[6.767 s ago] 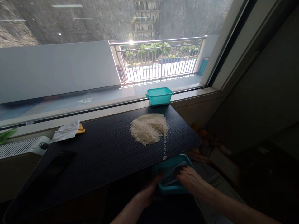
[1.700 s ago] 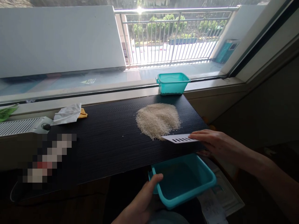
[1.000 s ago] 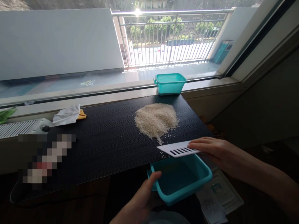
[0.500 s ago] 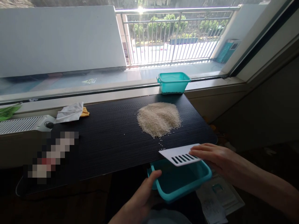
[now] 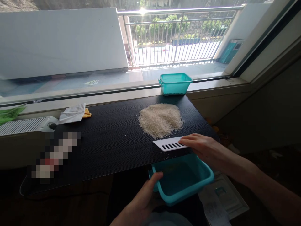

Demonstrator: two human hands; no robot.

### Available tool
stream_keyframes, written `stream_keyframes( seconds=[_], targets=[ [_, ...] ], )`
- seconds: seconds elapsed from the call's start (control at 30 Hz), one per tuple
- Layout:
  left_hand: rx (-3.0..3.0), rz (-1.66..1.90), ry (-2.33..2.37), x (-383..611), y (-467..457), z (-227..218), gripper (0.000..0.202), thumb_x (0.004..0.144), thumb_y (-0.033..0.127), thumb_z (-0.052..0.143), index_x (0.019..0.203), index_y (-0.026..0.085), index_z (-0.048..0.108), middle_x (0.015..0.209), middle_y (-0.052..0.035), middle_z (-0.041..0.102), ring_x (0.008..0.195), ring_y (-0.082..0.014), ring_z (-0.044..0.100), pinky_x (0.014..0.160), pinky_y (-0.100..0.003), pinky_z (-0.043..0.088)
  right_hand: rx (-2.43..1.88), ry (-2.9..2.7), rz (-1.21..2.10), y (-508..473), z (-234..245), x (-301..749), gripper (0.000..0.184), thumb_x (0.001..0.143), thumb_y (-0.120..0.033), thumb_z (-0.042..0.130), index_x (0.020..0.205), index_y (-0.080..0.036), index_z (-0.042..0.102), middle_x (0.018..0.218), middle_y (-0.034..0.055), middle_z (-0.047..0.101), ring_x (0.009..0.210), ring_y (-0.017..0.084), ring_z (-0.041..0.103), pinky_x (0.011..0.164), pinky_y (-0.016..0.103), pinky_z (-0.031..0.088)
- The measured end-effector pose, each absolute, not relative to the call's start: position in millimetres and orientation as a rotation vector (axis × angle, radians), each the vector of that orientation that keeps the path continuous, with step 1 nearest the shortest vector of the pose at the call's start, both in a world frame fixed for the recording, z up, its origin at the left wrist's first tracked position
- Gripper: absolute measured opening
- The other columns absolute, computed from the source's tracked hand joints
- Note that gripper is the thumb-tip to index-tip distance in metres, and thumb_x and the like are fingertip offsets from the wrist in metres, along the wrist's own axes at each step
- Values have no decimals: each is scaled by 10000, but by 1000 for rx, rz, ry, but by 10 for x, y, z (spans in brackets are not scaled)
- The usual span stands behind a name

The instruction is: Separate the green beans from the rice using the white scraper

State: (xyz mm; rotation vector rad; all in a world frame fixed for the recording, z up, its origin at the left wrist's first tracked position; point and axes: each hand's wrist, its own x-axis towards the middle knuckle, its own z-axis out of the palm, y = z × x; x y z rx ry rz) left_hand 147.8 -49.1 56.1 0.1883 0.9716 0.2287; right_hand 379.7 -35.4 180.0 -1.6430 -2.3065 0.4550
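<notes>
A heap of white rice [image 5: 161, 120] lies on the dark tabletop [image 5: 108, 135]. My right hand [image 5: 196, 143] grips a flat white slotted plastic piece, like a scraper [image 5: 168, 143], close to the heap's near side. A few loose grains lie by its near edge. Below the table's front edge, my left hand [image 5: 148, 191] holds a teal plastic bin [image 5: 188, 191] by its left rim, thumb over the edge. The bin's mouth faces up, and its inside is in shadow.
A second teal bin [image 5: 176, 84] stands at the table's far edge by the window. At the left are a white cloth [image 5: 72, 113], a white heater [image 5: 28, 125] and a blurred-out object [image 5: 56, 157]. A pale flat panel [image 5: 232, 197] lies low at the right.
My right hand has moved the scraper forward and left, from above the bin to the near side of the rice. My left hand and the bin have stayed nearly still.
</notes>
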Motion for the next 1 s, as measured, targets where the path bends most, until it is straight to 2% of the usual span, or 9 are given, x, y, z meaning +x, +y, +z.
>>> stream_keyframes(
  seconds=[0.13,0.4,0.57,0.67,0.87,1.0],
  targets=[
    [164,227,989,1469,-491,528,591,723,441,641,1214,139,510,1104,-146,652,956,-286,637,820,-397,494,-1602,-2339,518,-491,1753,3769,383,819,-43,440,1078,-222,658,1090,77,672,964,200,622,784,295,516],
    [196,227,956,1453,-488,514,563,739,464,617,1177,119,544,1053,-152,670,951,-284,638,814,-387,494,-1663,-2344,597,-911,1868,3840,415,763,-35,434,1038,-232,677,1055,77,693,905,218,657,700,289,554],
    [191,215,1005,1472,-490,569,569,732,452,624,1193,132,528,1086,-148,659,937,-281,646,823,-396,492,-1641,-2304,510,-608,1844,3826,450,791,-29,438,1146,-224,635,1143,80,659,994,206,628,794,306,537],
    [190,216,1005,1474,-495,586,593,730,469,622,1206,133,517,1106,-149,652,924,-284,648,814,-398,496,-1617,-2328,443,-538,1799,3822,436,794,-26,427,1121,-207,652,1124,88,670,996,216,629,816,334,534],
    [204,211,922,1513,-482,529,599,737,483,618,1215,136,519,1131,-150,641,968,-296,631,792,-383,500,-1711,-2331,606,-837,1874,4036,419,793,-76,443,1098,-242,678,1116,68,680,989,223,645,796,318,548],
    [234,154,898,1656,-447,513,592,741,474,620,1212,128,522,1140,-149,633,979,-299,625,801,-393,503,-1850,-2226,427,-727,1931,4333,384,823,-146,431,1108,-226,675,1132,75,671,1001,244,637,822,366,535]
  ],
)
